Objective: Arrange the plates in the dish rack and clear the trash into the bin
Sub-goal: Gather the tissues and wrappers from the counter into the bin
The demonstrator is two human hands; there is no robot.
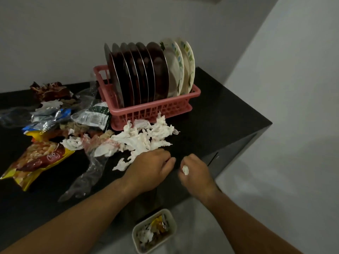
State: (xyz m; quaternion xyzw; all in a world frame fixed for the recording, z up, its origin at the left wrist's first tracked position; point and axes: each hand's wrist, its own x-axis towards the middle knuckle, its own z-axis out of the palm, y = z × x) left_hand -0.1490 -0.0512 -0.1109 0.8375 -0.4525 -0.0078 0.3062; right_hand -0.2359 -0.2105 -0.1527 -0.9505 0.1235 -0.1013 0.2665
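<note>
A pink dish rack (183, 107) stands at the back of the black counter (220, 110), filled with several steel plates (139, 74) and white patterned plates (181, 65) on edge. Torn white tissue (145, 136) lies in front of the rack. My left hand (150, 169) rests at the tissue's near edge, fingers curled down on the counter. Close to the counter's front edge, my right hand (194, 173) grips a small wad of white tissue (185, 170). A white bin (154, 231) stands on the floor below, holding tissue and wrappers.
Snack wrappers and clear plastic cover the counter's left side: a yellow and red packet (36, 160), a blue foil bag (47, 120), a green and white pouch (95, 116), a dark red wrapper (51, 90). A grey wall rises behind and to the right.
</note>
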